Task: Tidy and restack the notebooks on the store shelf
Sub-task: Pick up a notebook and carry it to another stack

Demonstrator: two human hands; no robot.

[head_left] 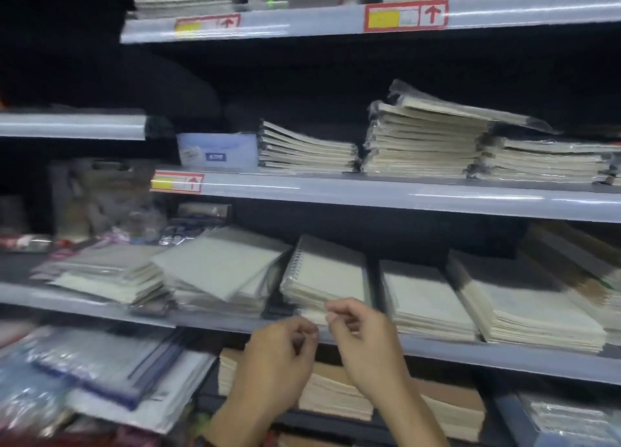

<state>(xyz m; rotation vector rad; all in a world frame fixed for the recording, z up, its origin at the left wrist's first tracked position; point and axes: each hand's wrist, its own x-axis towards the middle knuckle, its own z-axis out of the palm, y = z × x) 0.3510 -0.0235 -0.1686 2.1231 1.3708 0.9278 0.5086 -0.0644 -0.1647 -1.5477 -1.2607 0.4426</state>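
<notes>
Cream spiral notebooks (pixel 327 273) sit at twelve o'clock, just beyond my left hand (pixel 280 356) and right hand (pixel 364 339); fingers curled, whether pinching anything I cannot tell. I'd clasp both stack sides, squaring edges.

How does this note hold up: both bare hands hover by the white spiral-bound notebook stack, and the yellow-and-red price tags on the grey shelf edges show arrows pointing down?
Not quite: in the head view the arrows on the yellow-and-red price tags point up, not down. The rest stands.
</notes>
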